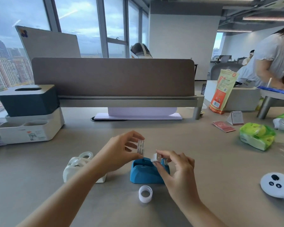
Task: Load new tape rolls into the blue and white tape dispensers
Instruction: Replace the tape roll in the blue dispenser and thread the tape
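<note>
The blue tape dispenser (145, 174) stands on the desk in front of me, its roll bay showing nothing inside. Just above it, my left hand (121, 153) pinches a clear tape roll (141, 147) edge-on between thumb and fingers. My right hand (175, 169) pinches a small white hub piece (156, 157) over the dispenser's cutter end. The white dispenser (77, 167) sits to the left, partly behind my left forearm, with a clear tape roll (86, 155) at its top. A white empty tape core (145, 193) lies on the desk in front of the blue dispenser.
A tissue box on a white organiser (29, 115) stands at the far left, and a grey divider (113, 77) runs across the back. A green packet (256, 136), a small calendar (235, 117), an orange bag (223, 92) and a white controller (276, 185) lie right. Another person (275, 63) leans at far right.
</note>
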Demonstrator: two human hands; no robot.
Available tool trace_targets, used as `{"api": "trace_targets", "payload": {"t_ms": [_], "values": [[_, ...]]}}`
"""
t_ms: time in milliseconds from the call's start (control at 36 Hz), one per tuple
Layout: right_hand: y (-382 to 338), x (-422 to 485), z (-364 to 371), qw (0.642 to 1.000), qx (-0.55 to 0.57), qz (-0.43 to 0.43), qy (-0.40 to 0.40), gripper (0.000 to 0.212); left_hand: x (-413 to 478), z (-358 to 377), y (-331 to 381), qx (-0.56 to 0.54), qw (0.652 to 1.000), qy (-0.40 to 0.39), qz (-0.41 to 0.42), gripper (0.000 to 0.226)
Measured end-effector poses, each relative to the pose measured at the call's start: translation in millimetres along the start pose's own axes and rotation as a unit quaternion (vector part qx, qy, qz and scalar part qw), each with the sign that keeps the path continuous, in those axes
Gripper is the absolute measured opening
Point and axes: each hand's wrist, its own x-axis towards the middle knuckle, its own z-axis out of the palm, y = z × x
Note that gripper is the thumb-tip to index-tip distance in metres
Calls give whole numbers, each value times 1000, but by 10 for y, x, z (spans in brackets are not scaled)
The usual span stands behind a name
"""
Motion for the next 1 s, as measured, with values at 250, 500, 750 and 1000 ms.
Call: {"api": "trace_targets", "payload": {"t_ms": [250, 500, 750, 1000], "values": [[-55, -53, -1, 999, 25, -21, -9, 25, -380, 254, -108, -60, 996, 64, 29, 44], [-83, -34, 23, 999, 16, -31, -3, 26, -389, 342, -221, -75, 993, 84, 27, 43], [-84, -39, 16, 999, 21, -42, 0, 25, -432, 355, -235, -89, 992, 91, 26, 43], [-92, -34, 17, 998, 20, -52, 16, 28, -445, 364, -174, -123, 988, 90, 28, 45]]}}
